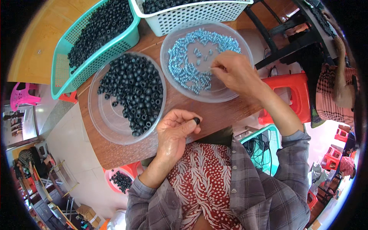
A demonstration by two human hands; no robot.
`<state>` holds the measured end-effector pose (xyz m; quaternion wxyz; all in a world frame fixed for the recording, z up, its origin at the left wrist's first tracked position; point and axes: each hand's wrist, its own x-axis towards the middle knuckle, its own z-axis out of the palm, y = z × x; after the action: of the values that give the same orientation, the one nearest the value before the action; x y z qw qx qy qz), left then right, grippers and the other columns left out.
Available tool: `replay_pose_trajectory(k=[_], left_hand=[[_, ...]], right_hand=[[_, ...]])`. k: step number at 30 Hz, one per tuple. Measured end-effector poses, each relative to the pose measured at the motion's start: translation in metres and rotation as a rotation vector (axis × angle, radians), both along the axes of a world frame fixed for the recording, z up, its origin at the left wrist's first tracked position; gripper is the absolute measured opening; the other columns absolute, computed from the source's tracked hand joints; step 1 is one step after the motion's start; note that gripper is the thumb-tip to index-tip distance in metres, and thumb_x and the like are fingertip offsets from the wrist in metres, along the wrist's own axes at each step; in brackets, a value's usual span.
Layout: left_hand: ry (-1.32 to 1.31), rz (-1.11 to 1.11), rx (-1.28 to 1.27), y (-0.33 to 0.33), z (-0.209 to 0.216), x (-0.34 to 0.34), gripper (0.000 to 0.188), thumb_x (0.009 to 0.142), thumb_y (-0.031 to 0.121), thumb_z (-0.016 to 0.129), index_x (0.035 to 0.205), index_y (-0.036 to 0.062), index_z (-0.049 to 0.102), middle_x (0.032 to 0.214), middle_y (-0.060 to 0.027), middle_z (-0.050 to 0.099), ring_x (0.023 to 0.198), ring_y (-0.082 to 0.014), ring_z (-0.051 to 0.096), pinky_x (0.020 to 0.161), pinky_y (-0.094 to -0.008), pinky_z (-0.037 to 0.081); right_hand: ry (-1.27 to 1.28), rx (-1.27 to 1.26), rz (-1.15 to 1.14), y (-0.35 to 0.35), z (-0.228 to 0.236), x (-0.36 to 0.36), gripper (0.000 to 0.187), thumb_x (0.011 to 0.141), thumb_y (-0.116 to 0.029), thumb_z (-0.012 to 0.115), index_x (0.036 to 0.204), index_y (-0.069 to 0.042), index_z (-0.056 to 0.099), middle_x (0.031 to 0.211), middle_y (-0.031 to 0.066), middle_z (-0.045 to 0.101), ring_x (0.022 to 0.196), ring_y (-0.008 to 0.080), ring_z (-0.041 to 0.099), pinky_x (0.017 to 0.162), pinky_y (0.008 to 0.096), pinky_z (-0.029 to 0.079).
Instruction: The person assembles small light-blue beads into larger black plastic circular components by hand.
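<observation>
My left hand [175,132] is closed, pinching a small round black piece [196,120] between thumb and fingertips, above the wooden table's near edge. My right hand [232,69] reaches over the right side of a clear round tub [209,99] with small shiny bluish metal pieces [191,43] in it. Thumb and fingers of that hand are pinched together; whatever is between them is too small to make out. Left of it stands another clear tub [100,120], holding many black rounded pieces [140,88], some showing a hole.
A teal basket [59,73] and a white basket [199,19], both with black pieces, stand behind the tubs on the wooden table [115,151]. A red stool [293,96] and a teal basket of dark cords [274,142] are to the right. Another person [337,88] sits at far right.
</observation>
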<state>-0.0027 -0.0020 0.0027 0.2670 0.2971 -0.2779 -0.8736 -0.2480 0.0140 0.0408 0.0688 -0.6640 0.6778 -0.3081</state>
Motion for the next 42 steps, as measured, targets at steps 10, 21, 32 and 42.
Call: replay_pose_trajectory(k=[10,21,32,42], left_hand=[[0.05,0.081,-0.111,0.005,0.008,-0.006,0.019,0.08,-0.005,0.069,0.096,-0.0044,0.059,0.098,-0.0168,0.065,0.08,-0.0211,0.065,0.075,-0.0308,0.055],[0.042,0.066,-0.286,0.011,0.008,0.001,0.02,0.081,-0.005,0.068,0.098,-0.0039,0.057,0.099,-0.0141,0.064,0.083,-0.0181,0.064,0.077,-0.0302,0.056],[0.153,0.032,-0.092,0.005,0.01,0.0,0.022,0.081,0.0,0.071,0.098,-0.0026,0.057,0.1,-0.0156,0.064,0.081,-0.0216,0.065,0.074,-0.0318,0.056],[0.169,0.058,-0.041,0.003,0.001,0.007,0.021,0.081,-0.004,0.068,0.1,-0.0021,0.058,0.098,-0.0139,0.065,0.085,-0.0211,0.065,0.077,-0.0324,0.057]], right_hand=[[-0.485,0.435,0.247,0.045,0.037,0.054,0.012,0.08,-0.008,0.069,0.089,0.001,0.067,0.076,0.0063,0.064,0.069,0.0138,0.059,0.061,0.0278,0.045],[-0.563,0.444,0.161,0.046,0.037,0.066,0.018,0.08,-0.016,0.068,0.077,0.002,0.067,0.063,0.0164,0.063,0.056,0.0238,0.062,0.053,0.0371,0.045],[-0.585,0.368,0.102,0.049,0.037,0.07,0.023,0.08,-0.019,0.069,0.071,0.002,0.065,0.064,0.0166,0.063,0.058,0.0287,0.062,0.054,0.0377,0.045],[-0.475,0.329,0.211,0.042,0.037,0.075,0.017,0.082,-0.015,0.069,0.077,0.001,0.068,0.064,0.0141,0.061,0.056,0.0269,0.058,0.053,0.0369,0.043]])
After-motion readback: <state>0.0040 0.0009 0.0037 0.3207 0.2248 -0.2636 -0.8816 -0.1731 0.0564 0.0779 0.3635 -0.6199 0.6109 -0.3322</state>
